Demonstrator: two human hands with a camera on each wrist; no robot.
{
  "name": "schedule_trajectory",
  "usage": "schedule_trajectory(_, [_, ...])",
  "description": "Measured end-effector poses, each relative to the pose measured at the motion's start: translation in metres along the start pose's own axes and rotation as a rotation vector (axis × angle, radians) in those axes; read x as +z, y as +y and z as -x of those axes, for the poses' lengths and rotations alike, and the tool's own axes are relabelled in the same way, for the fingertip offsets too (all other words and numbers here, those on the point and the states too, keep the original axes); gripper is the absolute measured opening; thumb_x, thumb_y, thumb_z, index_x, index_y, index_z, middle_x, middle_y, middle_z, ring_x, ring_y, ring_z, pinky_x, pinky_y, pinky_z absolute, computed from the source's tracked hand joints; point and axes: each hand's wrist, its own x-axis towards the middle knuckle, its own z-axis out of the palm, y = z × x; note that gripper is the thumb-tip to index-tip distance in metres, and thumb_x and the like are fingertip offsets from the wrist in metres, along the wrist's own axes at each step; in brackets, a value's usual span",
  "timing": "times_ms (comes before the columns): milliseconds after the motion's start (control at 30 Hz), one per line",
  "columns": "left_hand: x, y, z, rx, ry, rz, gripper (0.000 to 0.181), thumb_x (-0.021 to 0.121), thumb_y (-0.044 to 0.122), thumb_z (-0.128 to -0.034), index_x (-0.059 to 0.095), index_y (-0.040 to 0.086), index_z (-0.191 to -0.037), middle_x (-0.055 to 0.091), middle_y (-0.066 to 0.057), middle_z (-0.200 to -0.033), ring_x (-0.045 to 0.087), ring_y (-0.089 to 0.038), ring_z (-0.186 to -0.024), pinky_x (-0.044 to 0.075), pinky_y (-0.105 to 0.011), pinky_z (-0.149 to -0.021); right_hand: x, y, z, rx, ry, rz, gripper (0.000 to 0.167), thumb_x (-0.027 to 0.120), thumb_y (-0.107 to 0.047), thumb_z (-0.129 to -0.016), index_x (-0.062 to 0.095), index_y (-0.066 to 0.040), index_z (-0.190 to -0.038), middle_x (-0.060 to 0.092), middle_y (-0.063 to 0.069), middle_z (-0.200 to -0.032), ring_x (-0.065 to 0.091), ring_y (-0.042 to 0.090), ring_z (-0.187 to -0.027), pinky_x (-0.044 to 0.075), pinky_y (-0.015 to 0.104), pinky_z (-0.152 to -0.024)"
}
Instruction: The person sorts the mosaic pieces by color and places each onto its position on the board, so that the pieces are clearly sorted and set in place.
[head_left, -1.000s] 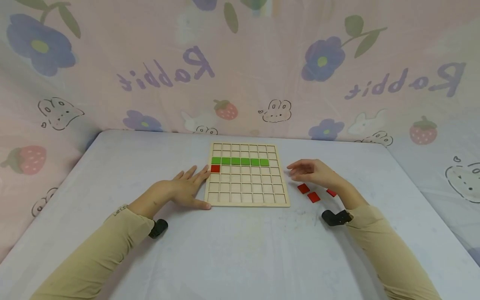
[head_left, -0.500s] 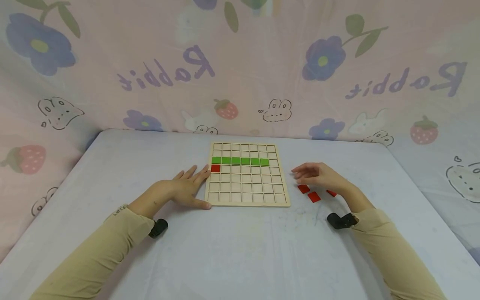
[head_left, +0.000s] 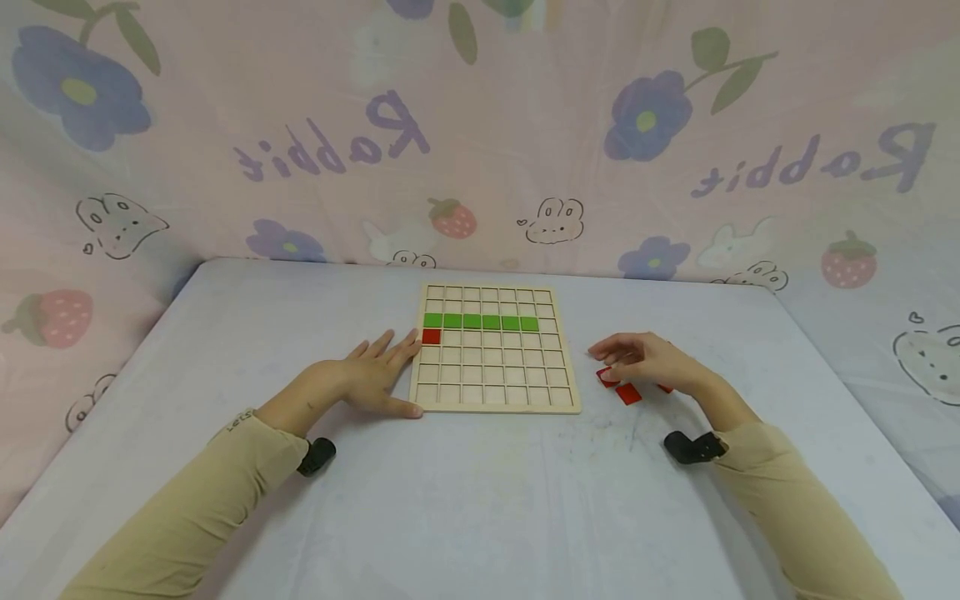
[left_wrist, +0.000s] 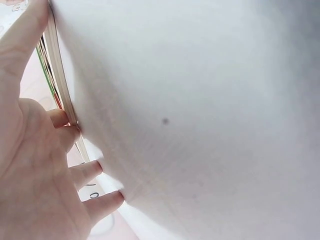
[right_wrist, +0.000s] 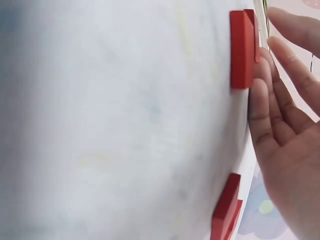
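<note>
A wooden grid board [head_left: 495,409] lies flat on the table, with a row of several green square tiles [head_left: 482,322] and one red tile [head_left: 431,337] below that row's left end. Against the board's left edge my left hand [head_left: 367,382] rests, fingers spread and thumb at the near corner. To the right of the board, my right hand [head_left: 645,358] hovers low over loose red tiles [head_left: 628,394], its fingers loosely bent and its thumb over one tile. In the right wrist view, red tiles [right_wrist: 241,50] lie near the fingertips; no tile shows between the fingers.
More red tiles [right_wrist: 226,207] lie nearer the wrist in the right wrist view. A white cloth [head_left: 465,492] covers the table. Behind it hangs a printed curtain [head_left: 480,167]. Black wrist cameras [head_left: 693,447] sit at both cuffs.
My right hand has moved right and toward me, lowering from beside the board onto the loose red tiles. My left hand and the board have stayed put.
</note>
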Motion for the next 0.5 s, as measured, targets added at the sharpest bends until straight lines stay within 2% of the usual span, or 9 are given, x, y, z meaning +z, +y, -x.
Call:
schedule_trajectory(200, [0.0001, -0.0004, -0.0001, 0.001, 0.001, 0.006, 0.101, 0.06, 0.058, -0.0869, 0.007, 0.004, -0.154, -0.006, -0.012, -0.162, -0.004, -0.041, -0.147, 0.004, -0.061, -0.116, -0.0002, 0.0012, 0.0055, 0.027, 0.004, 0.052, 0.046, 0.077, -0.025, -0.082, 0.063, -0.013, -0.123, 0.062, 0.006, -0.116, 0.059, 0.013, -0.097, 0.047, 0.02, -0.083])
schedule_trajectory(333, [0.0, -0.0001, 0.0002, 0.003, 0.002, 0.008, 0.101, 0.06, 0.058, -0.0868, 0.007, 0.004, -0.154, -0.006, -0.012, -0.162, -0.004, -0.041, -0.147, 0.004, -0.061, -0.116, -0.0008, 0.0034, 0.0091, 0.007, -0.001, 0.051, 0.045, 0.077, -0.024, -0.081, 0.063, -0.013, -0.123, 0.062, 0.007, -0.118, 0.057, 0.015, -0.098, 0.046, 0.019, -0.084])
schedule_trajectory(500, [0.0004, -0.0006, -0.0003, 0.003, 0.006, 0.01, 0.101, 0.06, 0.058, -0.0866, 0.007, 0.004, -0.154, -0.006, -0.012, -0.162, -0.004, -0.041, -0.147, 0.004, -0.061, -0.116, -0.0007, 0.0067, 0.0105, -0.03, -0.006, 0.036, 0.042, 0.077, -0.018, -0.082, 0.064, -0.01, -0.12, 0.06, 0.008, -0.112, 0.053, 0.016, -0.094, 0.046, 0.019, -0.08])
